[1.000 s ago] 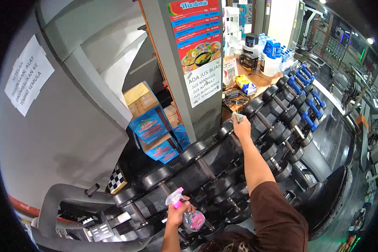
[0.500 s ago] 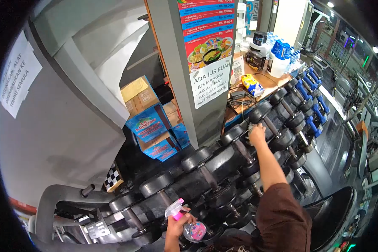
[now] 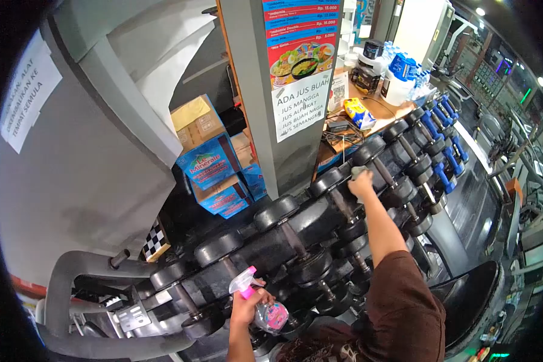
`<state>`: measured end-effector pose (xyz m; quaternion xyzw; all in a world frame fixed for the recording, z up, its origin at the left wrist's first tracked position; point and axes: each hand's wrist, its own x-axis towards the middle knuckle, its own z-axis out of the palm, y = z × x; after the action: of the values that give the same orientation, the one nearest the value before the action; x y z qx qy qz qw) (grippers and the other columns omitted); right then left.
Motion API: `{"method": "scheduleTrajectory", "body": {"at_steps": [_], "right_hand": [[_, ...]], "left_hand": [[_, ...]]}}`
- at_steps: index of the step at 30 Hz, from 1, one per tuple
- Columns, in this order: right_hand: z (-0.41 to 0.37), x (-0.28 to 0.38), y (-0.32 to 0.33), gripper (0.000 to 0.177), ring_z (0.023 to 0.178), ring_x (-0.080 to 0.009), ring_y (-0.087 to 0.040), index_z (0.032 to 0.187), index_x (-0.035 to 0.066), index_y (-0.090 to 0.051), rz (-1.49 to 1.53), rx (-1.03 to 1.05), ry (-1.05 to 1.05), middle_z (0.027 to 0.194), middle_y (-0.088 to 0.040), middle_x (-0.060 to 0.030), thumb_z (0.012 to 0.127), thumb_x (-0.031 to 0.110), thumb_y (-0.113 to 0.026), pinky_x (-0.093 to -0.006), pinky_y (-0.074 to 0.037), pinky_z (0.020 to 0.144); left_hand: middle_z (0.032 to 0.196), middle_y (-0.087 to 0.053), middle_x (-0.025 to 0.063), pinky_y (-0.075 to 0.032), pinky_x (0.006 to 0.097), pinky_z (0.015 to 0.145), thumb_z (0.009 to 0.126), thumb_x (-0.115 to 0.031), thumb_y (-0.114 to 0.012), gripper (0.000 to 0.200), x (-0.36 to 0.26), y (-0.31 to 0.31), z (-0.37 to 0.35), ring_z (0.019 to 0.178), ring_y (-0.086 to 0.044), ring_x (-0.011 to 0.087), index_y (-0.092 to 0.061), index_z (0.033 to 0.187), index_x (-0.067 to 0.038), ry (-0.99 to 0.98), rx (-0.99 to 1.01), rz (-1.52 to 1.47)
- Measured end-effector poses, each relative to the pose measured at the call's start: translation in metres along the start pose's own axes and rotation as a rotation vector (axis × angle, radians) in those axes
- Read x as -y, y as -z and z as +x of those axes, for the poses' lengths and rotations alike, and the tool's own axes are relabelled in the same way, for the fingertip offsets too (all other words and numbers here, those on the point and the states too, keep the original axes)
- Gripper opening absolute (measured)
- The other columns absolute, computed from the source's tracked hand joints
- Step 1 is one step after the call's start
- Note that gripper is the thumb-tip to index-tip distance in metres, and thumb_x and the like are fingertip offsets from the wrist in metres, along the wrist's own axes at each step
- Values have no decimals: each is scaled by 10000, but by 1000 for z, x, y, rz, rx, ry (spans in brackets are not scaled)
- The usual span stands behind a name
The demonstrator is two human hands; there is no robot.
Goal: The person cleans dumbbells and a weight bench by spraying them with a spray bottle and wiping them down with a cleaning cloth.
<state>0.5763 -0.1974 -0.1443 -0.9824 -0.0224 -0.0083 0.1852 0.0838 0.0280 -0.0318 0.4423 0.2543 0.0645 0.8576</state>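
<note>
My left hand [image 3: 247, 306] is closed round the neck of a clear spray bottle [image 3: 274, 317] with a pink and white trigger head, held low over the near dumbbells. My right hand [image 3: 362, 188] reaches out to the upper row of the rack. Its fingers are closed on a small grey-green cloth [image 3: 357, 171], mostly covered by the hand. The cloth is right at a black dumbbell [image 3: 368, 151], between its far head and the head of the dumbbell to its left [image 3: 328, 181].
More black dumbbells [image 3: 277, 211] line the tiered rack, with blue ones [image 3: 443, 178] at its far end. A grey pillar [image 3: 295, 166] and a counter [image 3: 383, 112] with tubs and bottles stand behind. Water cartons [image 3: 211, 166] are stacked left of the pillar. A black bench pad [image 3: 473, 308] is at right.
The view has shifted slightly, so the rack sits higher in it. My right hand has stayed by the same dumbbell, and more cloth shows at its fingertips. My left hand still holds the spray bottle.
</note>
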Motion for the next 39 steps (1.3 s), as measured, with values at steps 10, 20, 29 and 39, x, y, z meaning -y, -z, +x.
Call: {"method": "scheduleTrajectory", "body": {"at_steps": [10,20,29,39], "right_hand": [[5,-46,59,372,887,-440,-677,1011,12,-724,-351,451,550,868,-695,-274,693,173,-619,-479,-542,848],[-171,74,54,339,1123,-414,-548,1074,28,-662,174,-115,513,1205,-556,-185,740,-28,-642,-465,-480,964],[-162,70,-5,281,1032,-400,-625,970,13,-710,77,145,489,1141,-628,-218,694,0,-663,-459,-524,921],[-169,98,42,386,1026,-422,-647,1093,7,-674,171,91,500,1154,-632,-268,718,97,-672,-456,-527,887]], "left_hand": [[680,-545,69,-534,420,747,914,-47,-658,252,0,1,1,663,-629,247,-555,1141,-8,11,47,-9],[668,-531,63,-541,474,799,916,-83,-630,232,2,2,-3,665,-634,257,-567,1127,-12,31,43,21],[665,-538,61,-534,469,756,931,-66,-618,210,-2,0,1,671,-638,265,-573,1131,-21,20,91,29],[676,-552,70,-523,414,680,924,-35,-640,188,-3,-1,1,665,-618,241,-576,1097,3,-4,63,-24]]}}
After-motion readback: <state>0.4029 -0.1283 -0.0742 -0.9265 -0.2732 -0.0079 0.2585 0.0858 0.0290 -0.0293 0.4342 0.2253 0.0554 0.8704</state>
